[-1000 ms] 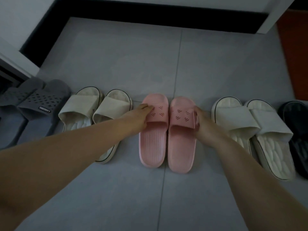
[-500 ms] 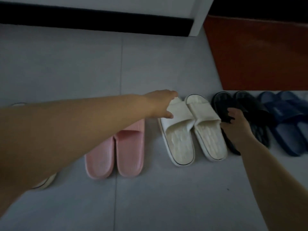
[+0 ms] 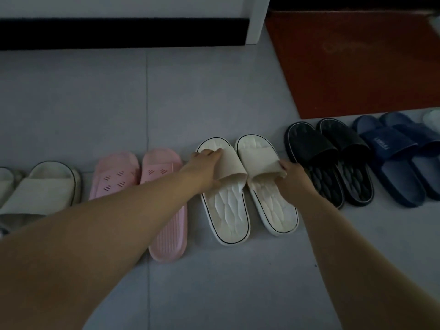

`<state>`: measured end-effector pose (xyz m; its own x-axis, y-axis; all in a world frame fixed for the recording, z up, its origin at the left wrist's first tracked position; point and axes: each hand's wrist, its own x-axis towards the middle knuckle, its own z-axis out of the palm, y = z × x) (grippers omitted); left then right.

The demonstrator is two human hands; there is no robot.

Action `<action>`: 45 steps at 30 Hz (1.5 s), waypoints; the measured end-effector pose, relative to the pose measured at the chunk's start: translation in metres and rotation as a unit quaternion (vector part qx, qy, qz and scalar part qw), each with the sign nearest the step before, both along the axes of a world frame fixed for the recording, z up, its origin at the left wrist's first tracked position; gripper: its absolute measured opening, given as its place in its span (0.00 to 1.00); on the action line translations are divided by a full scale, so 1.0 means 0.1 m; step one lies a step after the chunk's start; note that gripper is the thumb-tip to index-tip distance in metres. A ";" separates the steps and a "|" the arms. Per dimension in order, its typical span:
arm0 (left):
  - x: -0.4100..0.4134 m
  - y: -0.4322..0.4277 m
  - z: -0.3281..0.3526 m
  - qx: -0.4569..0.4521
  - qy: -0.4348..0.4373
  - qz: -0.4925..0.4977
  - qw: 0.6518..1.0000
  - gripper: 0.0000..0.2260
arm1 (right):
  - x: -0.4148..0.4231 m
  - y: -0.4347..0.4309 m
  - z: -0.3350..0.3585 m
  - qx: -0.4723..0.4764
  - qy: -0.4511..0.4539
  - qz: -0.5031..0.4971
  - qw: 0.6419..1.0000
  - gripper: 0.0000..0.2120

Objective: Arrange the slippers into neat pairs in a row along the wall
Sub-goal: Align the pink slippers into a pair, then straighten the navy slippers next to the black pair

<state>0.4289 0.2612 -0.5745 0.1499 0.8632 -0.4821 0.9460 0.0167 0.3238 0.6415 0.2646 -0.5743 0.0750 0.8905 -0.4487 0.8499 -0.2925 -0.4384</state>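
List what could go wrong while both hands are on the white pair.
1. The right hand grips the right white slipper close beside the black pair; shifting it rightward may knock that pair askew.
2. The left forearm lies over the pink pair and could drag it out of line.
3. The left hand holds the left white slipper only by its strap, so its heel might swing.

The scene is dim and flat, with a bluish-grey cast over the floor [image 3: 214,96]. No light source shows, and shadows are soft and faint, only a thin dark edge under the white slippers [image 3: 247,186]. There is no glare. The black slippers [image 3: 333,163] lose detail in the gloom. Straight lines bow near the frame edges, and the forearms look stretched. Detail is slightly soft throughout.
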 end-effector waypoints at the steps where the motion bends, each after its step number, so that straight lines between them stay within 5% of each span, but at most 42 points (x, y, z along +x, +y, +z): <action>1: -0.01 -0.01 -0.01 0.003 -0.005 0.003 1.000 0.40 | -0.03 -0.01 0.00 0.000 -0.005 -0.002 1.000 0.22; 9: -0.05 -0.04 0.03 -0.008 -0.027 -0.009 1.000 0.41 | -0.18 -0.16 0.09 -0.020 -0.004 -0.043 0.999 0.29; 15: 0.03 0.19 0.59 0.002 -0.095 -0.043 0.995 0.42 | 0.19 -0.13 0.85 -0.013 -0.064 -0.045 0.997 0.35; 23: 0.33 0.07 0.90 0.027 -0.255 0.006 0.967 0.34 | 1.00 -0.15 2.11 0.002 -0.212 0.117 0.970 0.24; 33: 1.42 0.18 0.69 0.031 -0.186 0.060 0.980 0.33 | 2.21 0.41 1.27 -0.128 -0.226 0.390 0.883 0.23; 39: 2.26 0.65 0.33 -0.015 -0.084 0.165 0.983 0.36 | 2.58 1.38 0.43 -0.078 -0.066 0.318 0.943 0.38; 45: 2.60 0.59 0.11 -0.006 -0.018 0.283 0.959 0.28 | 2.62 1.31 -0.03 0.026 0.019 0.320 0.947 0.32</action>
<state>0.6892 0.3204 -0.5638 -0.3245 0.8052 -0.4963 0.7725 0.5284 0.3521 0.9031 0.3953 -0.5775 -0.5027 0.7694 -0.3941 0.8293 0.3006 -0.4711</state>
